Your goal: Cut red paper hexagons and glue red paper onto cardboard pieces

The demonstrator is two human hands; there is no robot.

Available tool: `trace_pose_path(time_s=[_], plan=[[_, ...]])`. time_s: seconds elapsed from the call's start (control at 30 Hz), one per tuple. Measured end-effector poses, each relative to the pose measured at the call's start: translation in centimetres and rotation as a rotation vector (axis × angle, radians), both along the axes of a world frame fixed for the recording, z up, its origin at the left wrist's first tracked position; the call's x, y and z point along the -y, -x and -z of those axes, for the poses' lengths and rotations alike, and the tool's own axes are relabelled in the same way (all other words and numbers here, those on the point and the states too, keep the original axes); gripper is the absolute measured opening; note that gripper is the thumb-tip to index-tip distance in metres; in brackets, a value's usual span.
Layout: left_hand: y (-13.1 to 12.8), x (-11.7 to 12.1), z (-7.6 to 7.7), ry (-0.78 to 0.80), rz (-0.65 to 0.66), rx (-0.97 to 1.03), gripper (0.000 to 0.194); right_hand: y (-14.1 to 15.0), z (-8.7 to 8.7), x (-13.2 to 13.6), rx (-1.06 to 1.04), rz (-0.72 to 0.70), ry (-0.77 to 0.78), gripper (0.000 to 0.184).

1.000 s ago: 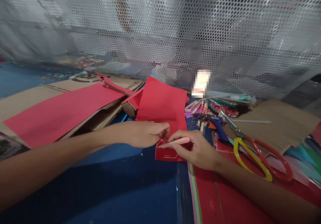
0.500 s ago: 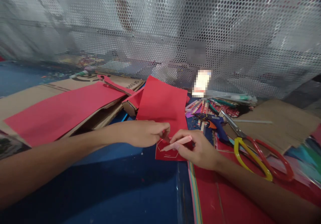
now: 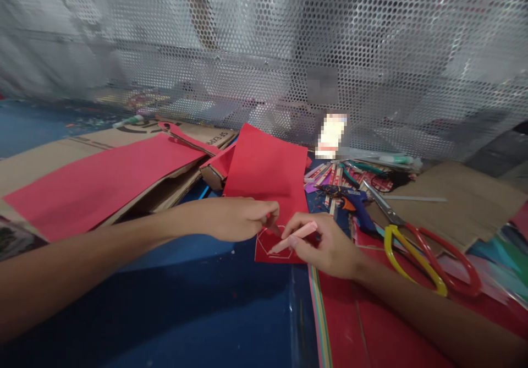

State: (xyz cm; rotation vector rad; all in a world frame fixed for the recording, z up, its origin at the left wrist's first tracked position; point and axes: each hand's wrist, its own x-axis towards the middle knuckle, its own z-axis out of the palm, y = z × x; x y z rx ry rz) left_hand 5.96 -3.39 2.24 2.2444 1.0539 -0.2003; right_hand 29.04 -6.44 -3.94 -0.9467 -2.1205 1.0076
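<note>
A sheet of red paper [image 3: 264, 164] lies lengthwise before me, its near end bearing a pale outline with straight sides, like a polygon. My left hand [image 3: 243, 219] rests over the paper's left edge, fingers curled and fingertips pressing it down. Pinched between thumb and fingers of my right hand [image 3: 325, 244] is a pale pink pen [image 3: 295, 237], slanted, its tip on the lower left of the outline. Part of the outline's right side is hidden by my right hand.
On the right lie large scissors [image 3: 396, 230] with yellow and red handles, a blue glue gun [image 3: 358, 206] and brown cardboard [image 3: 457, 203]. Red sheets [image 3: 346, 324] are stacked near me. Cardboard with pink-red paper [image 3: 115, 184] sits left. A perforated metal panel [image 3: 256, 38] stands behind.
The pen tip has moved slightly down and right, and a pale line now shows along the outline's lower left side. My left hand has stayed in place.
</note>
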Motion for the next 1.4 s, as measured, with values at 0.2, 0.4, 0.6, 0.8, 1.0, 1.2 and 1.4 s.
trace_pose_path(time_s=[0.2, 0.4, 0.6, 0.8, 1.0, 1.2, 1.4], plan=[[-0.1, 0.1, -0.1, -0.006, 0.001, -0.006, 0.018, 0.0, 0.0, 0.0, -0.006, 0.001, 0.023, 0.014], [0.0, 0.1, 0.1, 0.000, -0.013, -0.002, 0.017, 0.0, -0.1, -0.1, -0.013, -0.001, 0.016, 0.014], [0.3, 0.0, 0.4, -0.015, -0.003, 0.042, 0.015, -0.5, 0.4, -0.1, -0.125, 0.006, -0.031, 0.012], [-0.2, 0.4, 1.1, -0.084, 0.010, 0.072, 0.022, -1.4, -0.3, -0.3, -0.338, 0.040, -0.171, 0.028], [-1.3, 0.9, 1.2, -0.181, -0.002, 0.023, 0.020, -3.1, -5.6, -0.8, -0.074, -0.052, -0.333, 0.032], [-1.5, 0.9, 1.3, -0.217, -0.037, -0.040, 0.026, -4.7, -9.3, -0.5, 0.596, -0.130, -0.560, 0.015], [-1.6, 1.2, 1.6, -0.194, -0.036, -0.038, 0.031, -5.1, -7.6, 0.0, 0.846, -0.182, -0.622, 0.010]])
